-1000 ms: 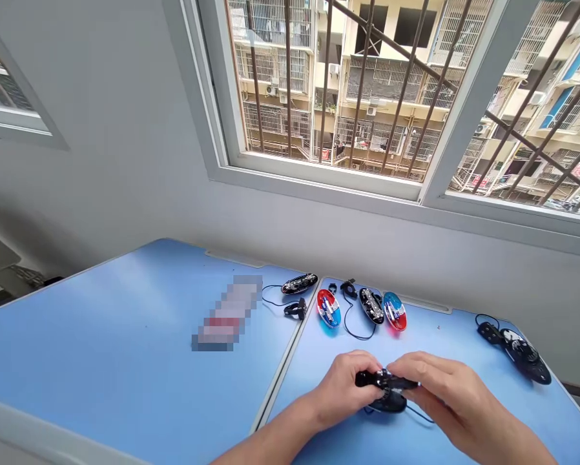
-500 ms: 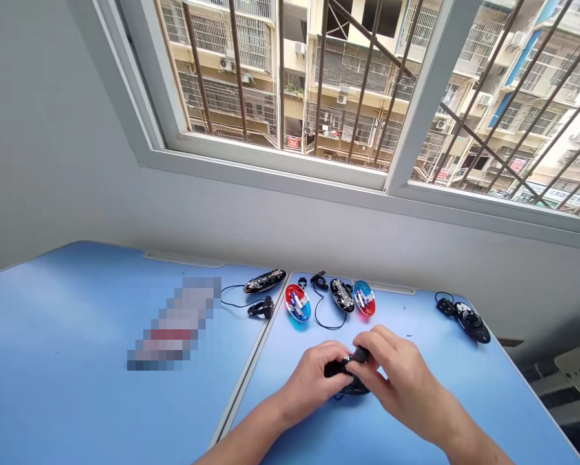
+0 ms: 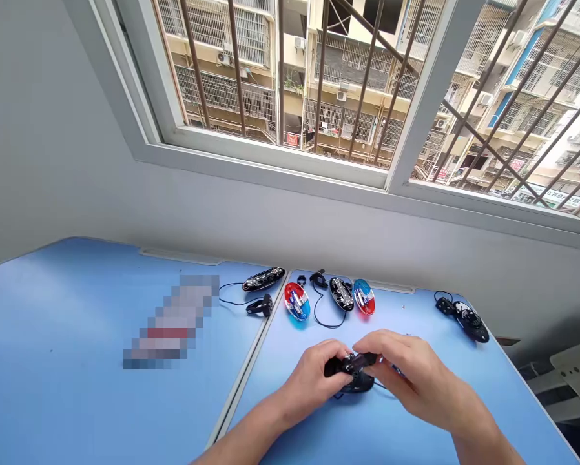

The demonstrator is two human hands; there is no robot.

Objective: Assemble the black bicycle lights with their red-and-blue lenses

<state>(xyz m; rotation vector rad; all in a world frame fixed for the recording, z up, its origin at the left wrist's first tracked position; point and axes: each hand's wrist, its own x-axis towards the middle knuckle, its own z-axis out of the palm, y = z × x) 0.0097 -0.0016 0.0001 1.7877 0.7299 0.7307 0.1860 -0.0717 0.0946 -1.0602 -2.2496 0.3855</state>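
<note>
Blue table (image 3: 77,387): your left hand (image 3: 314,381) and right hand (image 3: 409,378) each pinch one end of the black gadget (image 3: 352,367); its long axis runs left-right between your fingertips.

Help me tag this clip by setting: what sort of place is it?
Probably a small workroom in an upper-floor city building: blue tables pushed together, wired oval gadgets in a row, a black gadget held by left hand and right hand, and a barred window facing apartment blocks.

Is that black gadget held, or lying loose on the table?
Held: left hand and right hand both pinch the black gadget, close to the blue table.
</note>
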